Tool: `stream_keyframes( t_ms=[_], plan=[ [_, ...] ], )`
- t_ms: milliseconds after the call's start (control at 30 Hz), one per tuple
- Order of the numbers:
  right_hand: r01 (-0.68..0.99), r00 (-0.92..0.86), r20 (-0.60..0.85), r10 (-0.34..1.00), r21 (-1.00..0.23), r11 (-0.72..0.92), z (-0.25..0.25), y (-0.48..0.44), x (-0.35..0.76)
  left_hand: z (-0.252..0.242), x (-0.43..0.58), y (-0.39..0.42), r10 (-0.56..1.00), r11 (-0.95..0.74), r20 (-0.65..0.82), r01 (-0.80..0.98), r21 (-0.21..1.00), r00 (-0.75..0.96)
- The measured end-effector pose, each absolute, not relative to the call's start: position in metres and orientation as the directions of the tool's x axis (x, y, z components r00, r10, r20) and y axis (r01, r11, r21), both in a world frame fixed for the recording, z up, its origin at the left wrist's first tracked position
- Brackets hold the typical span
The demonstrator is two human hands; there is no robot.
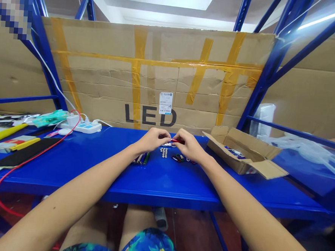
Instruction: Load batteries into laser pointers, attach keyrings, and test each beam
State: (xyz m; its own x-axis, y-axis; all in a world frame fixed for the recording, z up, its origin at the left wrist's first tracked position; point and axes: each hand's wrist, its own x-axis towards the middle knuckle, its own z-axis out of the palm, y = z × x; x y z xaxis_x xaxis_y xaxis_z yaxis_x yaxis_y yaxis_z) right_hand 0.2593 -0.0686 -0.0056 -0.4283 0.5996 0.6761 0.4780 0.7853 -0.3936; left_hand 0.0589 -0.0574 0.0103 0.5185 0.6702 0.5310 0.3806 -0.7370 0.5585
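Observation:
My left hand [152, 139] and my right hand [189, 145] meet over the blue table [97, 166], fingers pinched together. Between them they hold a small slim red and silver object [174, 141], perhaps a little torch or pen. Directly below lie a cluster of small silver button cells [164, 152], several thin pen-like tubes [141, 160] under my left wrist, and small coloured clips [179, 157] under my right hand.
An open cardboard box [244, 151] with small items sits to the right, clear plastic bags [305, 149] beyond it. A white power strip [81, 126], red cable [26, 162], black tablet [21, 152] and yellow tools [6, 131] lie left. A taped cardboard wall marked LED [153, 75] stands behind.

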Motion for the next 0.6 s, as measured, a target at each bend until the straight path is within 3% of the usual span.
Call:
stream_keyframes(
  t_ms=[200, 333, 500, 600],
  plan=[
    [0.489, -0.5, 0.602, 0.623, -0.398, 0.776, 0.002, -0.074, 0.261, 0.01, 0.062, -0.061, 0.59, -0.807, 0.584, 0.386, 0.447, 0.557],
    [0.506, -0.502, 0.516, 0.694, -0.476, 0.719, 0.003, -0.075, 0.261, 0.012, 0.063, -0.064, 0.535, -0.844, 0.602, 0.39, 0.368, 0.593],
    [0.391, -0.456, 0.52, 0.722, -0.612, 0.687, -0.005, -0.072, 0.257, 0.013, 0.061, -0.061, 0.59, -0.807, 0.584, 0.381, 0.452, 0.558],
    [0.4, -0.413, 0.566, 0.714, -0.592, 0.7, -0.008, -0.07, 0.256, 0.013, 0.06, -0.06, 0.623, -0.777, 0.547, 0.358, 0.518, 0.559]
  ],
)
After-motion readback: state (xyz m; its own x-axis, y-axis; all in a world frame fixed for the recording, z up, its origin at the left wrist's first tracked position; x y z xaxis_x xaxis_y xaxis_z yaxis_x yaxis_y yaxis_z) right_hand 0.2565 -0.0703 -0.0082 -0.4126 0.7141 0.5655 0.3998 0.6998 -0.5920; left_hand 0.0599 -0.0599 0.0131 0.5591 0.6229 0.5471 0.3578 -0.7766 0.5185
